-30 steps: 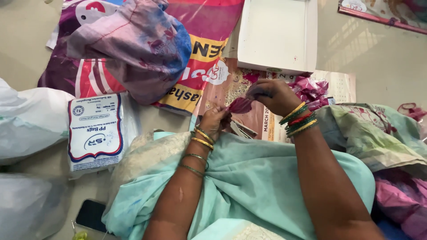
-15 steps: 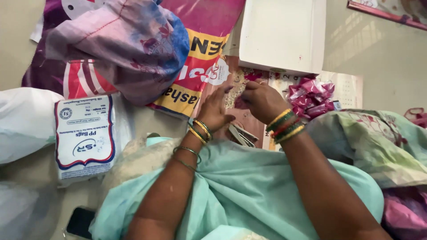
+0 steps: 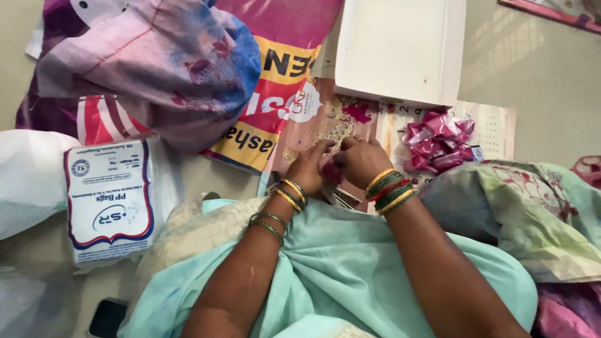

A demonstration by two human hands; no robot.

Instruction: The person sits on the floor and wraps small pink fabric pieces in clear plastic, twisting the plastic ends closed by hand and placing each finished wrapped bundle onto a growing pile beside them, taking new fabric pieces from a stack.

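Note:
My left hand (image 3: pixel 309 168) and my right hand (image 3: pixel 358 161) meet over a printed paper sheet (image 3: pixel 494 128) on the floor, fingers pinched together on a small dark-pink piece (image 3: pixel 328 170) between them. Most of that piece is hidden by my fingers. Both wrists carry bangles, gold on the left, green, red and gold on the right. A heap of shiny pink wrapped pieces (image 3: pixel 438 141) lies just right of my right hand. My lap is covered by light green cloth (image 3: pixel 338 269).
A white box (image 3: pixel 400 50) stands beyond my hands. A pink and blue cloth bundle (image 3: pixel 156 69) rests on a printed sack at upper left. A white plastic packet (image 3: pixel 109 200) and a phone (image 3: pixel 107 318) lie left. Floral cloth (image 3: pixel 532 213) is piled right.
My right hand has drawn in from the right, and both hands have closed together on the pink piece. The view has shifted slightly, with the scene sliding left in frame.

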